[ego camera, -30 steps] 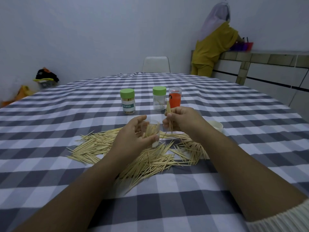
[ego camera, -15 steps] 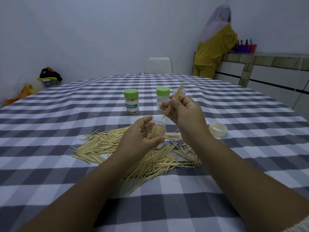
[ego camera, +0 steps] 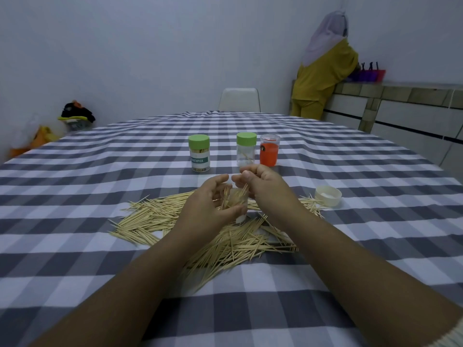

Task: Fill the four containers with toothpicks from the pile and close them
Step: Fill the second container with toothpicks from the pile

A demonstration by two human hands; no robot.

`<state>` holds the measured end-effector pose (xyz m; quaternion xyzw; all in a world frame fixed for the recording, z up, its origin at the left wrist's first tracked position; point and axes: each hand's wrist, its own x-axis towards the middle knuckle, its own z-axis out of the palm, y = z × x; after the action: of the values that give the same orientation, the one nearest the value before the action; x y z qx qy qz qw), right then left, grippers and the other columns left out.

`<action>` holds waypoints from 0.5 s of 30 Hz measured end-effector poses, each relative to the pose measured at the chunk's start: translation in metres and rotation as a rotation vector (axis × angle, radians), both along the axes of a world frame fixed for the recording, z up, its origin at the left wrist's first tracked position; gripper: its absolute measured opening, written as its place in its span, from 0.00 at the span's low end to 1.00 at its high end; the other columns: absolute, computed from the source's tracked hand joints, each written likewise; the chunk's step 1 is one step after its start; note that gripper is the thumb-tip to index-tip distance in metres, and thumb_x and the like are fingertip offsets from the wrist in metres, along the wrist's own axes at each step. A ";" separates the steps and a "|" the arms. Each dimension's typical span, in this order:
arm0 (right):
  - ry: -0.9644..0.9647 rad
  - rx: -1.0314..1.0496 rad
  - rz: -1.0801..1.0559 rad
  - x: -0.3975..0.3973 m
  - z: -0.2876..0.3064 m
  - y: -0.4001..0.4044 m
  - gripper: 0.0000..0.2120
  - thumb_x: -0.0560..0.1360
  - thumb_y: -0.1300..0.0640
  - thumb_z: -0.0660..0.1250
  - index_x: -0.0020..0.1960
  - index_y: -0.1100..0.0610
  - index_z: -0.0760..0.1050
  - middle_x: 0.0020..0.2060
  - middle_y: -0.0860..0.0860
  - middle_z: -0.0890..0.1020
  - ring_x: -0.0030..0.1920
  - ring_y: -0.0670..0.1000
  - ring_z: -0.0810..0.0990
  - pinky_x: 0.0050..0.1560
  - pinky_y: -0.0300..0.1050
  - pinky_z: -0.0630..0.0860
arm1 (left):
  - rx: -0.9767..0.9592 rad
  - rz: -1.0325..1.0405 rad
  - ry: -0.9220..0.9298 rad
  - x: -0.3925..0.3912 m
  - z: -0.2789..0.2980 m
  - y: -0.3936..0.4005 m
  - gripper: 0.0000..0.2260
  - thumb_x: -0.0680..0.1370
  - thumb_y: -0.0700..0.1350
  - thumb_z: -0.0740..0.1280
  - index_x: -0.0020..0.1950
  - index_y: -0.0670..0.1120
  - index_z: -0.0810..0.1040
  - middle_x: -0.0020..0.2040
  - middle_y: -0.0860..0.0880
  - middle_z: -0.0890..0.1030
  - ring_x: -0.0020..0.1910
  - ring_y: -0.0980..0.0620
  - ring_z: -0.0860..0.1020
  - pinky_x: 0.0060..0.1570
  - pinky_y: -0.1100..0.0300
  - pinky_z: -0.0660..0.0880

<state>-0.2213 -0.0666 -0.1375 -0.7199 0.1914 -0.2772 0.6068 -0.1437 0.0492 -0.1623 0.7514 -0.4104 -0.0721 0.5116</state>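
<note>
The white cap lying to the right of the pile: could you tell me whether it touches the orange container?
Apart. The head view shows bare checked cloth between the white cap and the orange container.

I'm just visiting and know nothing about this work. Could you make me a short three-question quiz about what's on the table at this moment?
1. True or false: the left hand holds the clear container above the toothpick pile.
2. How many containers standing at the back have green lids? A) one B) two C) three
3. Fill in: the loose white lid lies to the ____ of the pile.

Key
1. True; the right hand feeds toothpicks into it.
2. B: the labelled container and the nearly empty container; the orange container beside them has no green lid.
3. right
</note>
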 end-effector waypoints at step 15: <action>0.774 -0.683 0.256 -0.029 0.012 -0.037 0.23 0.78 0.57 0.64 0.72 0.49 0.66 0.66 0.48 0.73 0.59 0.47 0.72 0.54 0.38 0.67 | 0.044 0.026 0.036 0.008 0.006 0.005 0.35 0.67 0.49 0.78 0.71 0.54 0.68 0.64 0.55 0.76 0.54 0.62 0.76 0.50 0.70 0.72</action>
<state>-0.2500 -0.1032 -0.1250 -0.9438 0.2107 0.0387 0.2519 -0.1354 0.0546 -0.1563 0.7663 -0.3897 -0.0881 0.5032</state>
